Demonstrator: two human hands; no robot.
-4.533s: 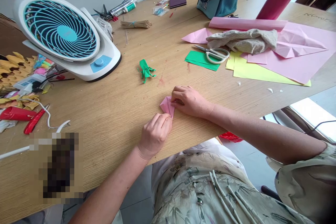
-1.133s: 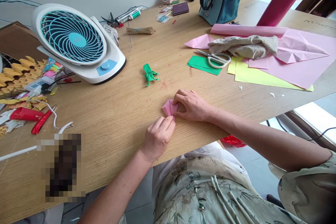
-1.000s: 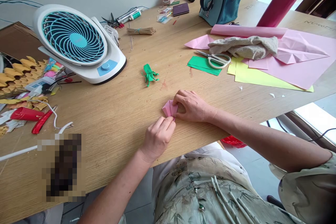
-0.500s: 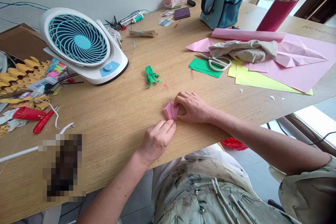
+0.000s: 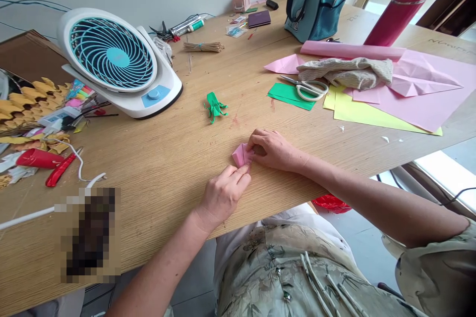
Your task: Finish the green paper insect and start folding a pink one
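Note:
A small folded piece of pink paper [image 5: 241, 155] lies on the wooden table near its front edge, between my hands. My left hand [image 5: 225, 189] presses its fingertips on the paper's near edge, fingers together. From the right, my right hand [image 5: 274, 149] pinches the paper's right side between thumb and fingers, which cover part of the folds. Beyond them stands a green folded paper figure [image 5: 214, 107] with thin legs, apart from both hands.
A white and blue fan [image 5: 119, 62] stands at the back left. Scissors [image 5: 311, 90] rest on green paper [image 5: 284, 94] at the right, beside yellow sheets [image 5: 372, 116], larger pink sheets [image 5: 427, 89] and a grey cloth [image 5: 347, 72]. A red bottle [image 5: 403, 10] stands behind.
My right thumb and fingers have closed in on the pink paper's right side. My left fingertips have shifted slightly along its near edge. The green figure stays in place.

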